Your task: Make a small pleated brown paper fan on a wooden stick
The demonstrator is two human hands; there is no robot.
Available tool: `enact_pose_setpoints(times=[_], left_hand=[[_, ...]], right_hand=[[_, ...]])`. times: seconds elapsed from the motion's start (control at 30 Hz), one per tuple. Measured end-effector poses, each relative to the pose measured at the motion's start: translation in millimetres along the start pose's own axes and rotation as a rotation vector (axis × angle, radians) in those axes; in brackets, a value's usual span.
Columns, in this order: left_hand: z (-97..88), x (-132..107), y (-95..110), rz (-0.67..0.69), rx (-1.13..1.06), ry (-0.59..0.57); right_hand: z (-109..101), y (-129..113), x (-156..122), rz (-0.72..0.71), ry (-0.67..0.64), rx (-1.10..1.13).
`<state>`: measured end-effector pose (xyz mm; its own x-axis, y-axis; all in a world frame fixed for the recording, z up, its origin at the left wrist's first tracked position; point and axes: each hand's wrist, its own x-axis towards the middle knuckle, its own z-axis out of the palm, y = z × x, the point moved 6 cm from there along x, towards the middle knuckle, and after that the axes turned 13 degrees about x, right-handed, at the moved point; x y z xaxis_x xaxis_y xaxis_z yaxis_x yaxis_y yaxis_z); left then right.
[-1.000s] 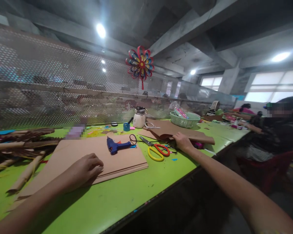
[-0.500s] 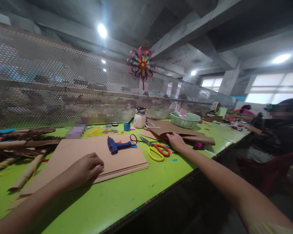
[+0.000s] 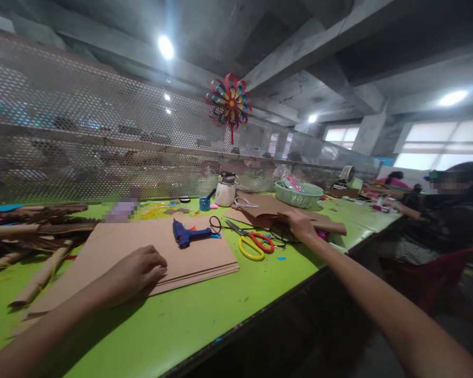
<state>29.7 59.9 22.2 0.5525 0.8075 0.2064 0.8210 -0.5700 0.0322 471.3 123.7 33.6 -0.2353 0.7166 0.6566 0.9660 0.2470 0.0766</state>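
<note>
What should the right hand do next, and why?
Probably pinch the edge of the brown paper pile and lift it slightly: the right hand rests on that edge, and the left hand rests on the cardboard stack.

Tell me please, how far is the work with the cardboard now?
Looks done: rolled paper tubes lie at the left. In hand: left hand rests on the cardboard stack; right hand touches the folded brown sheets. To do, probably: gluing and cutting; glue gun and scissors lie untouched.
</note>
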Motion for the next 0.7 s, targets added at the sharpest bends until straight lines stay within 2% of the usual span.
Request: enact_pose_setpoints(times=[0.13,0.2,0.27,0.33,0.43,0.57,0.7], left_hand=[[1.8,0.9,-1.7,-0.001,-0.021,-0.008],[1.2,1.4,-2.2,-0.016,-0.053,-0.003],[0.4,1.7,-2.8,-0.046,-0.089,0.0],[-0.1,2.0,-3.0,-0.07,-0.11,-0.002],[0.3,2.6,-3.5,-0.086,-0.097,-0.008],[3.4,3.0,-5.8,-0.077,-0.054,-0.021],[6.1,2.8,-8.5,-0.071,-0.031,-0.028]], right_hand=[[-39.9,28.0,-14.4,0.041,0.124,-0.01],[-56.3,30.6,-22.7,0.008,0.19,-0.016],[-63.2,22.9,-32.3,-0.07,0.209,-0.021],[-58.5,9.0,-42.8,-0.16,0.159,-0.019],[-40.4,-8.5,-56.3,-0.243,0.055,-0.023],[-18.0,-3.5,-58.6,-0.156,-0.03,-0.108],[-8.8,9.7,-48.4,-0.065,-0.011,-0.147]])
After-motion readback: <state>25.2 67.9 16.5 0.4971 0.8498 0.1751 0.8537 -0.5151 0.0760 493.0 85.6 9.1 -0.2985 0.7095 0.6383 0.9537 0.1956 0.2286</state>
